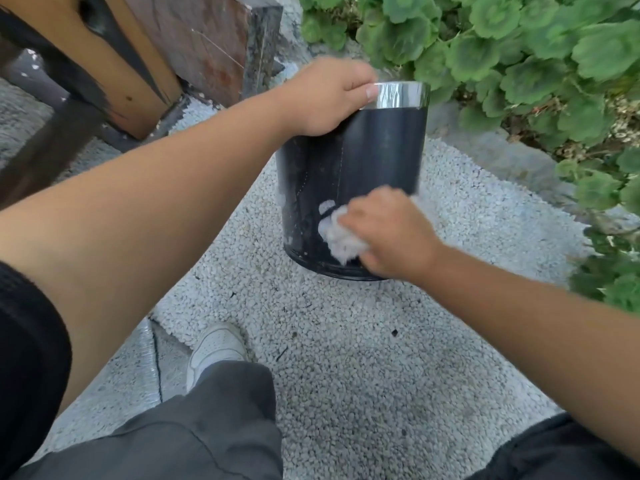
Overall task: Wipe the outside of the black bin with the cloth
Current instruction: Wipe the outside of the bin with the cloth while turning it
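A round black bin (360, 157) with a shiny metal rim (398, 95) stands on pale gravel, tilted a little toward me. My left hand (325, 98) grips the rim at its left side, thumb on the metal band. My right hand (388, 230) holds a crumpled white cloth (341, 237) and presses it against the lower front of the bin's side. A pale smudge (326, 206) shows on the black wall just above the cloth. The bin's right and back sides are hidden.
A wooden post (114, 60) and a dark stone block (214, 39) stand at the left. Green leafy plants (519, 57) crowd the right behind a stone edging (502, 157). My white shoe (214, 348) and dark trousers are below, on the gravel (346, 358).
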`<move>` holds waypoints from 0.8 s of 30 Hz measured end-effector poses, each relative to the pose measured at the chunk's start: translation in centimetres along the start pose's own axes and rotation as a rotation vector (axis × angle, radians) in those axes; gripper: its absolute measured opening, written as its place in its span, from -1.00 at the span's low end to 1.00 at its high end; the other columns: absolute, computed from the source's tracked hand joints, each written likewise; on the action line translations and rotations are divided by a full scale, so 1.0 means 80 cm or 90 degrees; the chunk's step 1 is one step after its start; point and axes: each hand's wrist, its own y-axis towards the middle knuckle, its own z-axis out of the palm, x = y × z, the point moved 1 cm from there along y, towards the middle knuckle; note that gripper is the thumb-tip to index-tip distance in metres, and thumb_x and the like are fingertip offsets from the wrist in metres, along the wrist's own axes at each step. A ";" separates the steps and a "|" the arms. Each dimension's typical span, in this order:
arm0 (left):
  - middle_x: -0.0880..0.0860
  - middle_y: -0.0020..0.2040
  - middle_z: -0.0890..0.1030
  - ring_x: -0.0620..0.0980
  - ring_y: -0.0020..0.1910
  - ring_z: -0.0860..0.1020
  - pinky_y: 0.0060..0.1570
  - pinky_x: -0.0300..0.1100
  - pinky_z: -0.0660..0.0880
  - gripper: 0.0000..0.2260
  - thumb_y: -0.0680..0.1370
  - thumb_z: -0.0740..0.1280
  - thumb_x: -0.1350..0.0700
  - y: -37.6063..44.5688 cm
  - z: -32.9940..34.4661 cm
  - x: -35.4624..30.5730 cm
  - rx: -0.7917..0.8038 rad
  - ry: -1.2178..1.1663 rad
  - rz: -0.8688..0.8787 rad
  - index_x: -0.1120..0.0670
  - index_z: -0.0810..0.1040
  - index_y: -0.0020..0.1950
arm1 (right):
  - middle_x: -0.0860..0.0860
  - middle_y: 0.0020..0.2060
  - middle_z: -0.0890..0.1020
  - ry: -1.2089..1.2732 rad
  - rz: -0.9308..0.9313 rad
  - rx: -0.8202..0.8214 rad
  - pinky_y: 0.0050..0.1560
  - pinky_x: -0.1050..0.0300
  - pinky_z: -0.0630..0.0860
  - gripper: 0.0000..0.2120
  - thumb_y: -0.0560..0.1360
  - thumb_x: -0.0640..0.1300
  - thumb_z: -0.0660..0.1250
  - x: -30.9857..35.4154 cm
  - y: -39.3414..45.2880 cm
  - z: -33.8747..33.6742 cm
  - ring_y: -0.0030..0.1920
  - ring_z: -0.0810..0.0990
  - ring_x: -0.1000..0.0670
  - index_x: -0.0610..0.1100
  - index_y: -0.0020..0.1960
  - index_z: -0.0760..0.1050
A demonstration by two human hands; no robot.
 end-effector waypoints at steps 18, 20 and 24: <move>0.00 0.08 0.56 0.01 0.08 0.49 -0.03 -0.19 0.35 -0.74 0.62 0.19 -0.01 -0.062 0.001 0.050 -0.009 -0.047 -0.066 0.07 0.49 0.24 | -0.26 0.08 0.51 0.162 0.071 -0.206 0.18 -0.08 0.41 -0.62 0.33 -0.41 0.37 -0.045 0.016 -0.089 0.15 0.48 -0.30 -0.26 0.14 0.59; 0.06 0.08 0.55 0.01 0.05 0.47 -0.09 -0.23 0.27 -0.74 0.62 0.19 -0.02 -0.063 0.006 0.051 -0.032 -0.044 -0.062 0.11 0.51 0.19 | -0.23 0.05 0.54 0.117 0.051 -0.229 0.13 -0.03 0.37 -0.64 0.36 -0.37 0.36 -0.049 0.038 -0.100 0.09 0.47 -0.32 -0.22 0.15 0.59; 0.05 -0.02 0.51 0.00 -0.04 0.43 -0.22 -0.29 0.28 -0.75 0.63 0.18 -0.02 -0.064 0.011 0.059 -0.033 -0.071 -0.042 0.13 0.49 0.13 | -0.20 0.00 0.58 0.015 0.008 -0.229 0.07 -0.08 0.38 -0.63 0.35 -0.38 0.32 -0.038 0.062 -0.090 0.01 0.49 -0.36 -0.24 0.15 0.59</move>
